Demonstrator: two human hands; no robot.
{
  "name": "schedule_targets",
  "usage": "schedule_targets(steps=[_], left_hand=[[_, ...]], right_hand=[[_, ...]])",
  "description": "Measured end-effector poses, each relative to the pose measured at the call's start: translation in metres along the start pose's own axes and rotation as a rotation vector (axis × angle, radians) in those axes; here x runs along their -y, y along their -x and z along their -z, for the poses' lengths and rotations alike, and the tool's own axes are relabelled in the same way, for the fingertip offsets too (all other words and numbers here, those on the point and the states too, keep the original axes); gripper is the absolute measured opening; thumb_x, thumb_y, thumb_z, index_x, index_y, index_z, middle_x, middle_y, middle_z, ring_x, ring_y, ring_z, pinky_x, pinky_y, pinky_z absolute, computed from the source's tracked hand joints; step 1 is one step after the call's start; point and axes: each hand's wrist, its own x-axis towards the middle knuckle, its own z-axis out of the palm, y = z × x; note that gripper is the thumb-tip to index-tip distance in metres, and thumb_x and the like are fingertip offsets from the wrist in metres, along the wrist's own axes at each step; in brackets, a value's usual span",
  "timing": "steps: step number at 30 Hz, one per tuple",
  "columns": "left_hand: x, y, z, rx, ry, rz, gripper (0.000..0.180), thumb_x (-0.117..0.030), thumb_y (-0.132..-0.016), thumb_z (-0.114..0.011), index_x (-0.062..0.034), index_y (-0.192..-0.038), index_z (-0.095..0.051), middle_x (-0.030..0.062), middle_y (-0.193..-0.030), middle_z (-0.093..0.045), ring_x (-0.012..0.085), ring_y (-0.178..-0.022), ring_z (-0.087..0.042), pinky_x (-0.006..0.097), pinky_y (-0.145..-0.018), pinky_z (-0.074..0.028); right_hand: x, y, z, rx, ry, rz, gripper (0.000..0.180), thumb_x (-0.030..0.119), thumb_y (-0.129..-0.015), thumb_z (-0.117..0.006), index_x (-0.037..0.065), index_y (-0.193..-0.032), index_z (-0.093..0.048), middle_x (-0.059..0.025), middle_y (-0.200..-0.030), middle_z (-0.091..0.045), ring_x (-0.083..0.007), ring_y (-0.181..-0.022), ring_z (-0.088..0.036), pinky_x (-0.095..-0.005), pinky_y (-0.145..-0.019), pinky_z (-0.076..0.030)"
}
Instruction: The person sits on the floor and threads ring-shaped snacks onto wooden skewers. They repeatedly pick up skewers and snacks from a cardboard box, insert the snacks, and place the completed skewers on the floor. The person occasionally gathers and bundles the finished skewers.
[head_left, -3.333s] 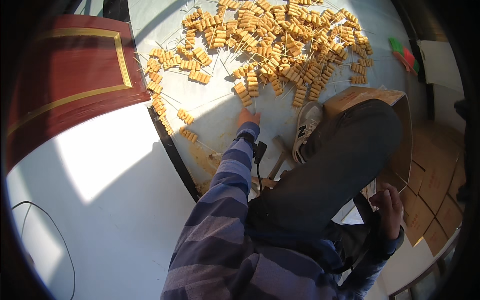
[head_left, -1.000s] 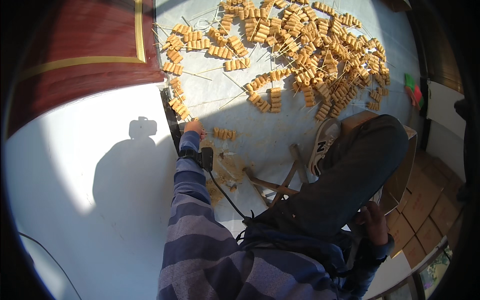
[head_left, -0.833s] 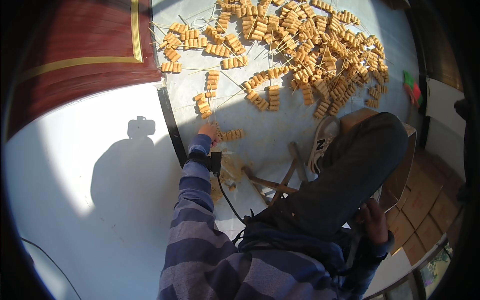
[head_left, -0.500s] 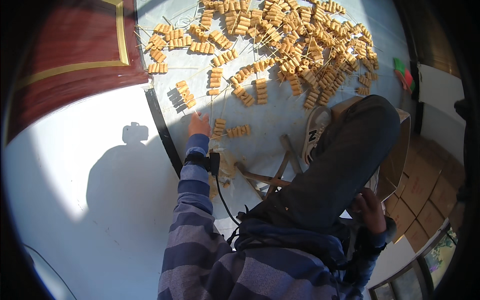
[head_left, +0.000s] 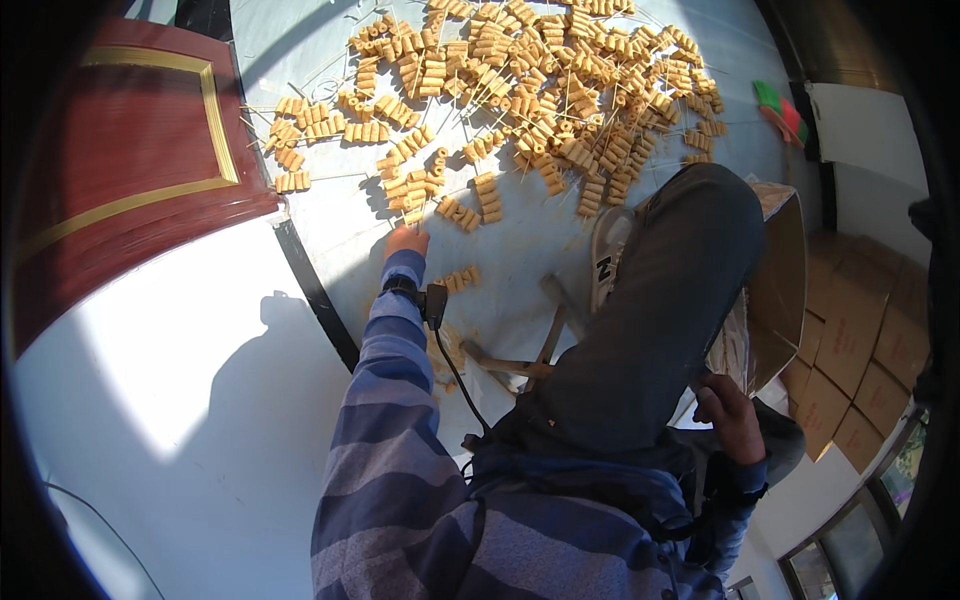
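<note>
Step as I read it: gathering skewers. Left hand (head_left: 406, 241) reaches centre-frame, fingertips on a skewer (head_left: 408, 212) on the pale sheet (head_left: 320, 215); grip unclear. Right hand (head_left: 728, 417) rests lower right, loosely curled, empty. Next: pinch one stick cleanly.

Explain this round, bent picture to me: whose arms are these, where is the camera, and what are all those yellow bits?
There is no machine here. The camera sits on a person's head and looks down, and its wide lens bends the edges. The striped sleeve belongs to that person. Their left hand reaches out to the nearest of many small skewers threaded with tan, spiral-looking pieces, which are spread on a pale sheet in the sun. Whether the fingers grip one I cannot tell. The right hand rests low by the raised knee, holding nothing that I can see. A grey shoe stands on the sheet, and a cardboard box sits to the right.
</note>
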Motion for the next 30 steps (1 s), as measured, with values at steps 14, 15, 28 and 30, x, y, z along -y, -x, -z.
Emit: schedule_targets(steps=[14, 15, 28, 30], left_hand=[[-0.121, 0.193, 0.192, 0.647, 0.892, -0.370, 0.023, -0.027, -0.100, -0.057, -0.0083, -0.087, -0.055, -0.0003, -0.057, -0.048, 0.0094, -0.042, -0.042, 0.023, -0.041, -0.033], [-0.131, 0.218, 0.201, 0.683, 0.939, -0.405, 0.023, -0.027, -0.100, -0.058, -0.0083, -0.087, -0.054, -0.0001, -0.057, -0.047, 0.0092, -0.042, -0.041, 0.023, -0.041, -0.033], [-0.222, 0.389, 0.170, 1.259, 0.768, -0.513, 0.020, -0.013, -0.085, -0.070, -0.0006, -0.098, -0.059, 0.0031, -0.062, -0.052, 0.0088, -0.042, -0.044, 0.024, -0.041, -0.038], [-0.226, 0.405, 0.156, 1.270, 0.768, -0.505, 0.022, -0.012, -0.083, -0.072, -0.0007, -0.097, -0.061, 0.0026, -0.064, -0.054, 0.0079, -0.043, -0.045, 0.024, -0.040, -0.038]], right_hand=[[0.091, 0.003, -0.010, -0.030, -0.414, 0.558, 0.030, 0.024, -0.107, -0.051, 0.002, -0.125, -0.060, -0.0058, -0.101, -0.066, -0.0130, -0.095, -0.064, -0.0267, -0.081, -0.052], [0.103, 0.000, -0.019, 0.058, -0.409, 0.608, 0.032, 0.025, -0.107, -0.051, 0.001, -0.127, -0.060, -0.0055, -0.106, -0.065, -0.0134, -0.099, -0.063, -0.0272, -0.083, -0.052], [0.102, -0.011, -0.045, 1.005, -0.729, 0.659, 0.055, 0.027, -0.102, -0.060, -0.002, -0.146, -0.043, -0.0101, -0.139, -0.055, -0.0184, -0.130, -0.051, -0.0310, -0.110, -0.039], [0.082, -0.011, -0.041, 1.126, -0.763, 0.734, 0.057, 0.028, -0.101, -0.062, -0.001, -0.146, -0.044, -0.0101, -0.139, -0.055, -0.0189, -0.131, -0.050, -0.0322, -0.111, -0.039]])
